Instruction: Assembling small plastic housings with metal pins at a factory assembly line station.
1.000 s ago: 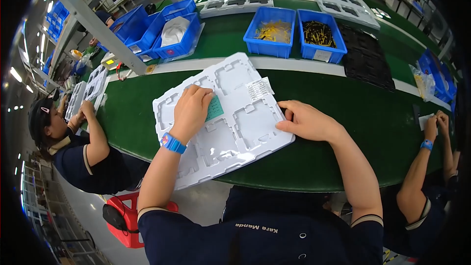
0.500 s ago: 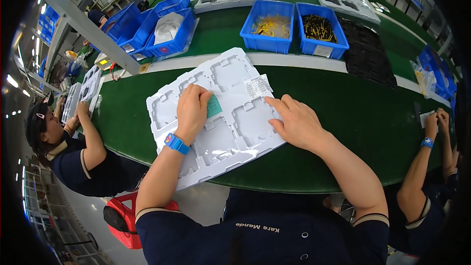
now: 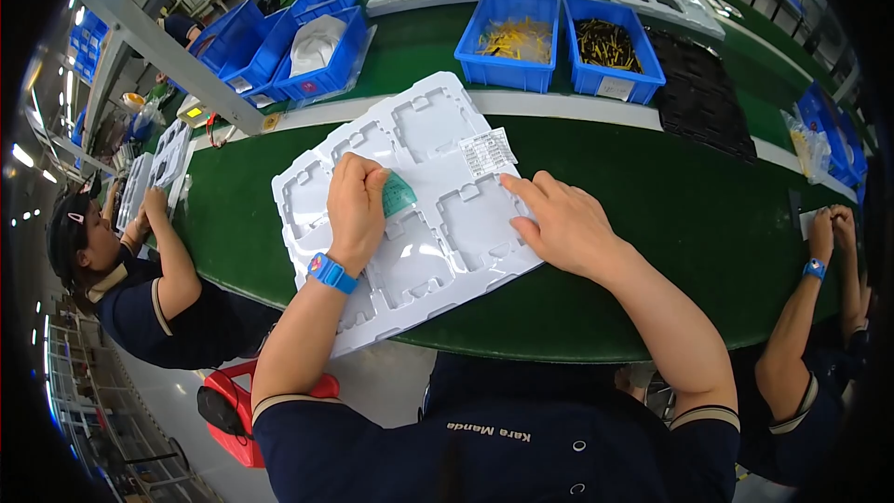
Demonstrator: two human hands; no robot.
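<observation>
left thumb and forefinger clamped on a green label, right hand spread on a white tray

the white plastic tray (image 3: 410,265) lies askew on the green tabletop (image 3: 643,224), at its near edge, with the tray's near-left corner jutting out past that edge. its moulded pockets face up.

the left hand (image 3: 357,212), a blue wristband (image 3: 332,272) below it, is over the middle of the tray. its thumb and forefinger are together on the left part of the green label (image 3: 399,194), which looks slightly curved; how much of the label touches the tray is hard to tell, since the hand covers one side.

the right hand (image 3: 570,228) rests at the tray's right edge, thumb and forefinger apart, palm down, pinching nothing. its forefinger tip is just beside a white printed label (image 3: 487,152) that sticks out past the tray's edge.

toward the tabletop's far edge, beyond a pale strip (image 3: 577,108), stand a blue bin of yellow pieces (image 3: 506,75) and, just right of it, a blue bin of black and yellow pieces (image 3: 589,83). a black tray (image 3: 705,98) lies to the right of these. at the tabletop's left end a co-worker (image 3: 154,293) sits; another co-worker's forearm (image 3: 792,331) reaches over its right end.
</observation>
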